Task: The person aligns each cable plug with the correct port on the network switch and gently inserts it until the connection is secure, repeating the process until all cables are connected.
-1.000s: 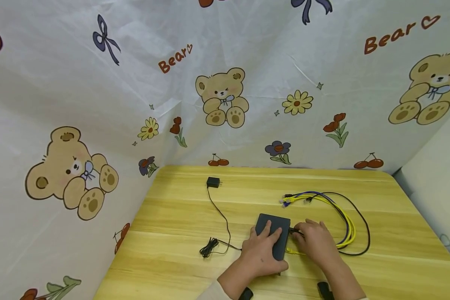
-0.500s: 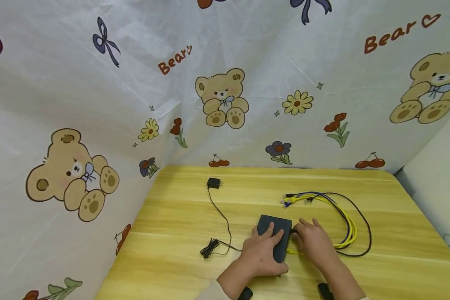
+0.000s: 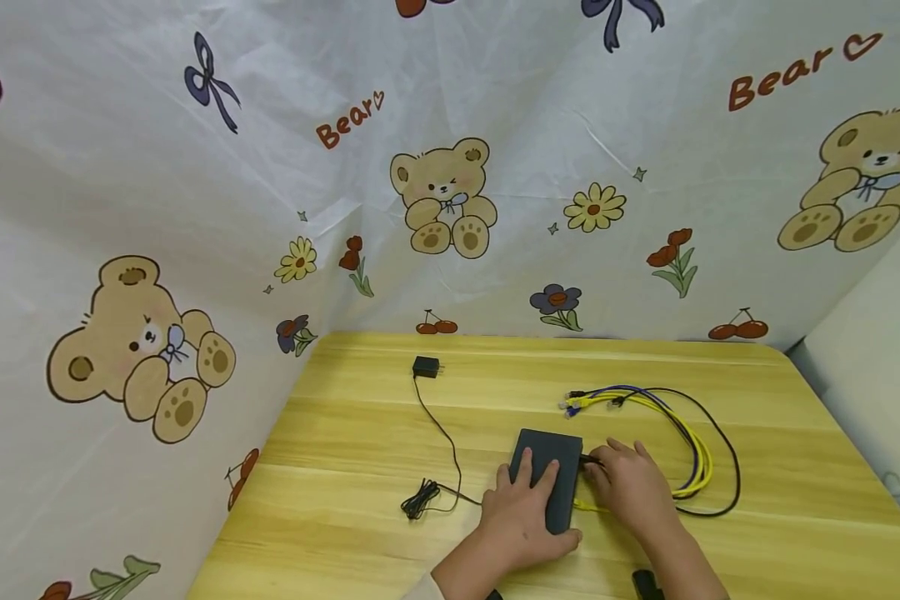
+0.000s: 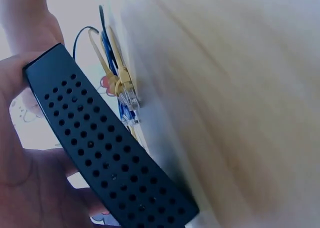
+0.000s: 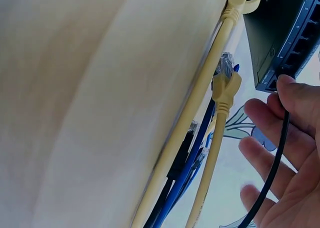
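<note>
A flat black network switch [image 3: 562, 492] sits at the middle front of the table. My left hand [image 3: 521, 521] spreads its fingers across the top, the thumb at the near right corner. Seen from the left wrist, the perforated side [image 4: 105, 138] slants up from the wood. At the port side, my right hand [image 3: 633, 492] pinches the end of a black network cable [image 5: 276, 163] between thumb and forefinger, right at a port near the corner; the plug is hidden behind the fingertips. A yellow cable's plug [image 5: 235, 3] lies close to the switch's edge.
Yellow, blue and black network cables [image 3: 705, 467] curve in a loose bundle at the right, plugs toward the back. A black power adapter [image 3: 426, 367] lies at the back left; its cord [image 3: 420, 500], partly coiled, runs toward the switch. A bear-print cloth [image 3: 510, 108] hangs behind.
My left hand has slid slightly toward the table's front, its fingers straighter on the switch. My right hand has shifted only a little and stays at the port.
</note>
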Demonstrator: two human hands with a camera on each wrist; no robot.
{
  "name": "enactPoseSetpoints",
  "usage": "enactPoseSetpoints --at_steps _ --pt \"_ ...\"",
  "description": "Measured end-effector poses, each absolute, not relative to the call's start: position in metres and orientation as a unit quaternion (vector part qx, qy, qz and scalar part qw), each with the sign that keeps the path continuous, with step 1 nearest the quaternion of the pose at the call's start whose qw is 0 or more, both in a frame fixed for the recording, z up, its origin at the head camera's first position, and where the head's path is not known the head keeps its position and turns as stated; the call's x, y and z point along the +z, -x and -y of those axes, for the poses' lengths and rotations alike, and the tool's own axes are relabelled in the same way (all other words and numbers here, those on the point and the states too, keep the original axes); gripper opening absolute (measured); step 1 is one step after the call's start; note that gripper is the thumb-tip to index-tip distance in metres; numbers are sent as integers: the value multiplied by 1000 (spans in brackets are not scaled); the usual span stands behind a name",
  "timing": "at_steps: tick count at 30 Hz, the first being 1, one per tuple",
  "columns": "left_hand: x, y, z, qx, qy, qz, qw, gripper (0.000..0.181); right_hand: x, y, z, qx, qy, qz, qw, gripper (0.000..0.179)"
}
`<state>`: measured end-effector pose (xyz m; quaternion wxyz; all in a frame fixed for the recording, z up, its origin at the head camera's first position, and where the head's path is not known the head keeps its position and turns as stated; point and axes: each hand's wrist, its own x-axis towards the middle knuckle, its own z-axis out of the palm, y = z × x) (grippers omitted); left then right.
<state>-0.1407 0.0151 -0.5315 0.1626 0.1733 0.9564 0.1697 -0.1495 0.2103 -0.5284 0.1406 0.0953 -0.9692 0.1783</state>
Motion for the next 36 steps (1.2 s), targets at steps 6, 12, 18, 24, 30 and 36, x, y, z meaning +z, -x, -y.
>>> enactPoseSetpoints --at_steps 6,12,18,24,30,36 --pt "-531 143 -15 165 -168 -962 137 89 -530 145 -210 174 -107 956 210 24" --pt "-531 146 -14 181 -165 -961 130 89 -528 132 -214 152 -187 946 214 18" --pt "-531 147 -14 190 -168 -958 131 89 -530 125 -218 134 -207 960 133 36" --pt "-532 149 -15 195 -163 -958 135 88 -536 122 -218 126 -196 970 66 56" --pt "-533 149 -15 193 -164 -958 134 87 -538 123 -220 107 -146 983 45 47" --pt "-532 149 -15 196 -162 -957 137 87 -540 126 -223 114 -136 981 77 35"
